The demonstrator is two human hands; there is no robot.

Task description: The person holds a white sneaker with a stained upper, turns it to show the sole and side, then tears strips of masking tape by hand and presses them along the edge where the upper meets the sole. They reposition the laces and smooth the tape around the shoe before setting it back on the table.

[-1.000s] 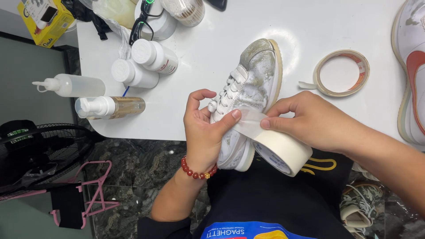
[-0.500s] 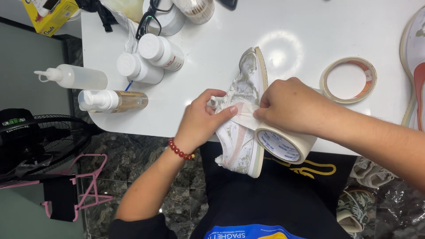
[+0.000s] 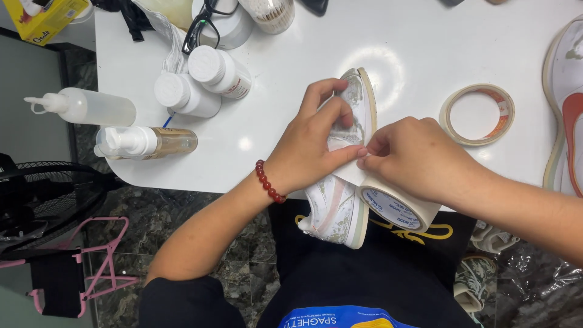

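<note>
On the white bench [image 3: 425,48], a scuffed white sneaker [image 3: 340,206] overhangs the six o'clock edge, its sole only partly masked, as the left hand [image 3: 316,143] presses tape flat while the right hand [image 3: 419,155] grips the masking-tape roll [image 3: 395,206], a thinner roll [image 3: 477,114] at three o'clock.

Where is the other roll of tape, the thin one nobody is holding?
The thin tape roll lies flat on the white table, beyond the right hand, beside the second shoe.
</note>
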